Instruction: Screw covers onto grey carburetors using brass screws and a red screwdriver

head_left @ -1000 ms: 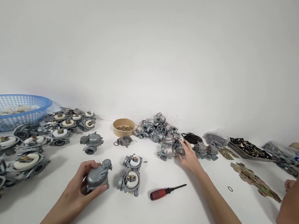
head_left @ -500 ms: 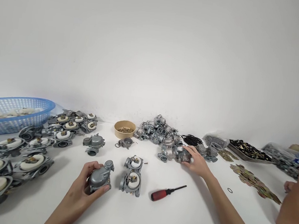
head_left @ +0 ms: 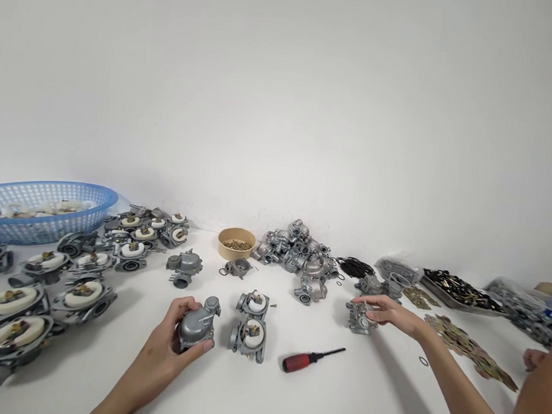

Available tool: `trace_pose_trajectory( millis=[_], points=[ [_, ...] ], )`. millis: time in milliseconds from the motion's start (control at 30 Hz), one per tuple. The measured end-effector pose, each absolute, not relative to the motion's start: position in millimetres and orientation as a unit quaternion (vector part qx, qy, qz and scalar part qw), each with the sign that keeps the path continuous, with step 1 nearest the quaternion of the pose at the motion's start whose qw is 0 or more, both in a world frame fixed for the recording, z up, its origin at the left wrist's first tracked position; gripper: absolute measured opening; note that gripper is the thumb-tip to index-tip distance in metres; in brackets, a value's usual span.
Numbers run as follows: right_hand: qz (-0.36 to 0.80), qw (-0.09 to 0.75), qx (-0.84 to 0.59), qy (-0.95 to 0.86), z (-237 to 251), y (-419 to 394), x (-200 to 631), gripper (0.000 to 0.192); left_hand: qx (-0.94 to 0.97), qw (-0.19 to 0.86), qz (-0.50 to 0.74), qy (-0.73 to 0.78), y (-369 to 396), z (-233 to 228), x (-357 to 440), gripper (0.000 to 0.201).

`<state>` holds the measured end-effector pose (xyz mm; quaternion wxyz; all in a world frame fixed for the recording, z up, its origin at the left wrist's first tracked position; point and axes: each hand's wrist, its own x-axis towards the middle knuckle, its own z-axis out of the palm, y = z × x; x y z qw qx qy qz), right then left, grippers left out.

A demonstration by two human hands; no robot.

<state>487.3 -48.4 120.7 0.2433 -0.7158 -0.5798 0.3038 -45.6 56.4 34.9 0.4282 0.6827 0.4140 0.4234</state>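
Observation:
My left hand [head_left: 172,340] is wrapped around a grey metal carburetor [head_left: 197,324], its rounded bowl side facing up. Off to the right, my right hand [head_left: 392,314] pinches a second carburetor [head_left: 361,319] from above and the side; whether it touches the table I cannot tell. Between the hands, two open carburetors with white floats [head_left: 250,335] stand one behind the other. A red and black screwdriver [head_left: 301,362] lies to the right of them, its tip pointing right.
Many carburetors with white floats [head_left: 83,294] cover the left side near a blue basket [head_left: 74,221]. A tan bowl of small brass parts [head_left: 235,249], a carburetor pile [head_left: 296,245] and black rings [head_left: 355,267] line the wall. Flat metal plates [head_left: 467,346] lie right, near another person's arm [head_left: 543,395].
My right hand has moved right and nearer, away from the pile, carrying a carburetor. The left hand keeps its hold on its carburetor; the view has shifted slightly.

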Motion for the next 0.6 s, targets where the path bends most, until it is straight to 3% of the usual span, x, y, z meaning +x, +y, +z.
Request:
trace_pose_trajectory(
  millis=[267, 600],
  points=[
    [0.374, 0.359, -0.723, -0.456, 100, -43, 477, 0.066, 0.688, 0.438, 0.417, 0.4, 60, 33, -49, 0.054],
    [0.231, 0.388, -0.803, -0.389, 85, -46, 463, 0.065, 0.702, 0.425, 0.407, 0.401, 66, 24, -50, 0.053]
  ],
)
